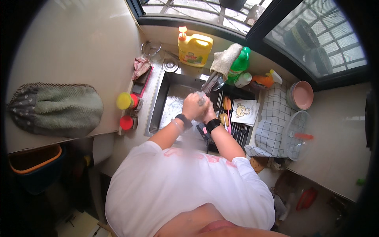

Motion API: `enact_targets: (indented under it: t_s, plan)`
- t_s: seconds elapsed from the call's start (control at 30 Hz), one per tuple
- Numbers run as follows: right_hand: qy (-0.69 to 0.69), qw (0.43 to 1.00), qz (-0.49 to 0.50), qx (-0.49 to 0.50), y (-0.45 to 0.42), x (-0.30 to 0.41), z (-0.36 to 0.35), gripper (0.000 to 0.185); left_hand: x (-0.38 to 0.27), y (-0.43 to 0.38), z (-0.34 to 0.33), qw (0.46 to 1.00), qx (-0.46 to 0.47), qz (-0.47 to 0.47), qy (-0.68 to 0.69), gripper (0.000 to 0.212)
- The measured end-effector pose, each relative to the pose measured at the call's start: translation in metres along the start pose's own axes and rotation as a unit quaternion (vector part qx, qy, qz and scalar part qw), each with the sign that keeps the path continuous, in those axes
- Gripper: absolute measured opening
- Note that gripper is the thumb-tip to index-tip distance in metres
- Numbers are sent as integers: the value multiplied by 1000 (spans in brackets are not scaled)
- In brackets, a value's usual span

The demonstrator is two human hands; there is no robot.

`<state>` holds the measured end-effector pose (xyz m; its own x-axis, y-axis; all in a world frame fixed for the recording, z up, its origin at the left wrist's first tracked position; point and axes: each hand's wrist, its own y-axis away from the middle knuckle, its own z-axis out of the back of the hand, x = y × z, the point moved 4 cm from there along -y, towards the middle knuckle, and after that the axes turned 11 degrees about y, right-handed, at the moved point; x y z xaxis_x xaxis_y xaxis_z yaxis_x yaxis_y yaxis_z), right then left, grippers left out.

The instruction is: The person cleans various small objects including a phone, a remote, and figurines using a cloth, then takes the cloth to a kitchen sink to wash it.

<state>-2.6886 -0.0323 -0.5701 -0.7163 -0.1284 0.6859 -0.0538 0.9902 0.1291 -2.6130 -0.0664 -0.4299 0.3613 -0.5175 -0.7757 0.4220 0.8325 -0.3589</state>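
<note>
My left hand [193,106] and my right hand [209,112] are pressed together over the stainless steel sink [174,100], just below the faucet [211,82]. Something pale and translucent [202,99] shows at the fingers; whether it is water, foam or a clear object I cannot tell. Both palms are hidden. Dark bands circle each wrist. Right of the hands is a black drying rack [239,130] over the sink. It bears a white card with a bear drawing [244,111], an orange sponge [227,102] and a pink-handled brush [229,126].
Behind the sink stand a yellow detergent jug [195,51], a green bottle [239,63] and an orange spray bottle [263,80]. Bowls [303,94] and a clear lid [296,136] sit right. Lidded jars [126,122] and a green-grey towel mitt [65,109] lie left.
</note>
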Motion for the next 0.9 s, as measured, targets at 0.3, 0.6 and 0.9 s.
enact_targets:
  t_s: [0.3,0.6,0.9]
  plan:
    - [-66,990,-125,-10,17,28,-32,40,66,5,8,962,-41,253,98,31]
    - [-97,976,-193,-33,16,59,-39,36,3,-3,4,988,52,142,39,44]
    - [-50,971,-158,-174,25,45,-56,25,23,-1,12,971,-77,203,102,33]
